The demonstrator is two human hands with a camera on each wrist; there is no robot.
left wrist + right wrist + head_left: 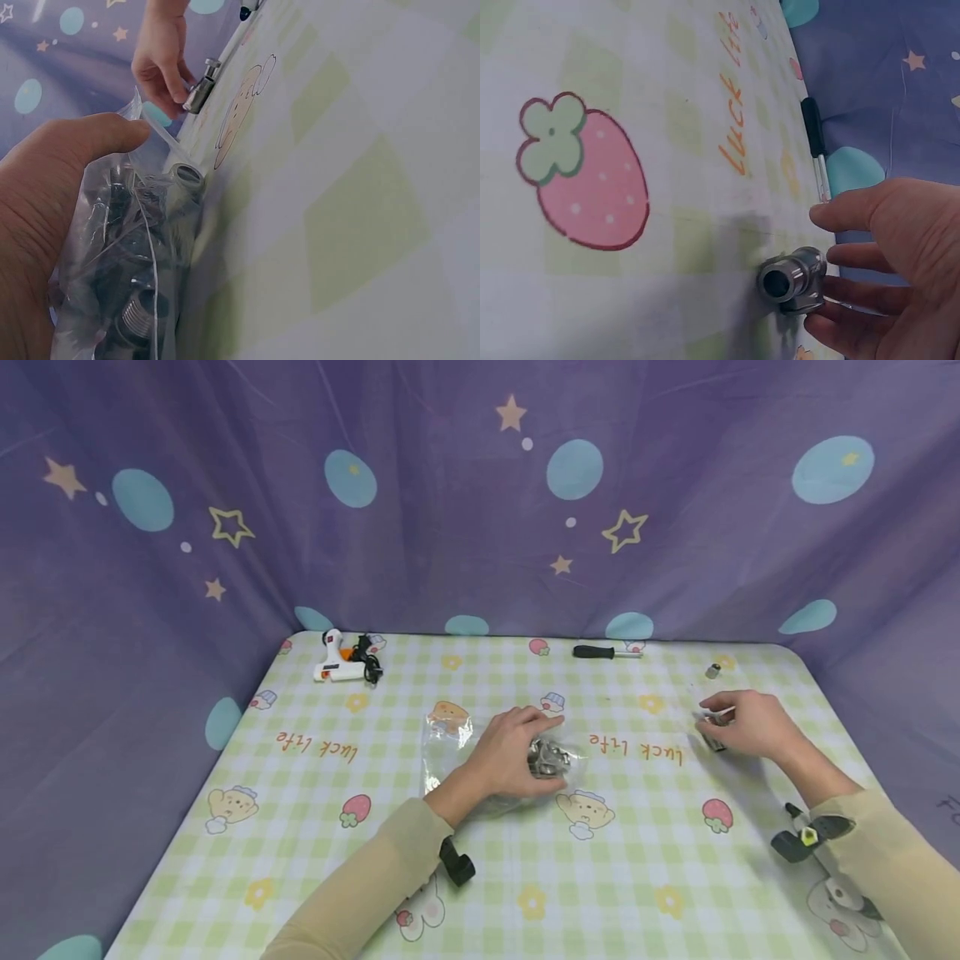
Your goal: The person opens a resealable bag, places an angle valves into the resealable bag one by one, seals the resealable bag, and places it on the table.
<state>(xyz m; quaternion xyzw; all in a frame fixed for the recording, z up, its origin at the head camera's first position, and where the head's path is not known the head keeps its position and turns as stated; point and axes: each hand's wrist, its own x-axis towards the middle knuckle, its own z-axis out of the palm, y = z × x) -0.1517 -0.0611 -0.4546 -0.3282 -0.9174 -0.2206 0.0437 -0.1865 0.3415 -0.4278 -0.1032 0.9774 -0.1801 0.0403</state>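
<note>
My left hand (504,753) holds a clear plastic bag (112,247), its thumb and fingers spread around the side full of metal parts. Through the plastic, threaded and tubular silver pieces show in the left wrist view. At the right of the table, my right hand (753,724) is beside a shiny metal pipe fitting (789,279) with a round hollow end. Its fingers (866,296) are close behind the fitting, while the thumb is apart from it. Contact between these fingers and the fitting cannot be made out for certain.
A small metal piece (713,671) stands beyond my right hand. A black-handled screwdriver (594,652) lies along the table's back edge. At the back left is a white glue gun (341,671) with a black cord. A patterned purple curtain (465,527) hangs behind the checked tablecloth (637,868).
</note>
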